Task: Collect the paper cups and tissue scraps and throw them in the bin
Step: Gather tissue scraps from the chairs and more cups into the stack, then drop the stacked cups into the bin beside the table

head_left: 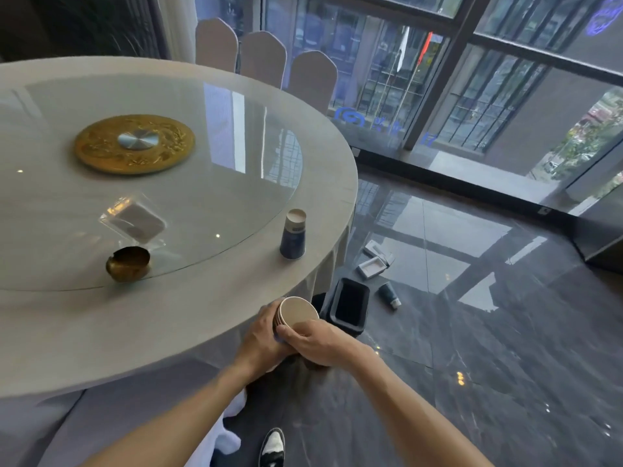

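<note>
No legible text anywhere. Pale band of print on the dark blue paper cup (292, 234) standing upside down at the table edge: too small and blurred to read. Blue glowing sign characters with a round logo (350, 116) seen through the window glass: shapes only, not readable. Part of another blue round emblem (605, 15) at the upper right pane: likewise unreadable. Card inside the clear acrylic stand (135, 220) on the glass turntable: blank-looking, no print made out.

Both arms are bare, with no sleeves, watch or rings showing. One pointed black-and-white shoe (272, 446) shows down below.
</note>
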Available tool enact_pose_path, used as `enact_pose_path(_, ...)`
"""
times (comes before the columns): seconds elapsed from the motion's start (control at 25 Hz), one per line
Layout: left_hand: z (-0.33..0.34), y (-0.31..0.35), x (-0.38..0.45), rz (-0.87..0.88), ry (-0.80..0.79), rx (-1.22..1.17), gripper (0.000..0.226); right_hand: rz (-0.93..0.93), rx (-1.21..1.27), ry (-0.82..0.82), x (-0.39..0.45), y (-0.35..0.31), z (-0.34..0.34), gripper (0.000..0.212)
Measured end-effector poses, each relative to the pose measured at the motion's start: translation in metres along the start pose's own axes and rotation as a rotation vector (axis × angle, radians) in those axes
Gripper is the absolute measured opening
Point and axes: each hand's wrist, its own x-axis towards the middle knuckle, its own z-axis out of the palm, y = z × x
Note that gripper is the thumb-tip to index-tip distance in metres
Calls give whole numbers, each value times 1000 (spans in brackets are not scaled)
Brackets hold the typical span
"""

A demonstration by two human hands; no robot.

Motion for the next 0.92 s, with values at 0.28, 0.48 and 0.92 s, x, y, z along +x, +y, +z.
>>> enact_pose_path(0.28, -17, 17, 88, -104, 129, -49, 93, -242, -80, 337, 74, 4, -87, 40)
enact_pose_path(0.48, -39, 20, 122, -133, 267, -54, 85, -345, -242, 497, 136, -2, -143, 64)
enact_pose_path(0.92, -66, 40, 177, -305, 622, -123, 100, -537, -1229, 171, 265, 2, -194, 66)
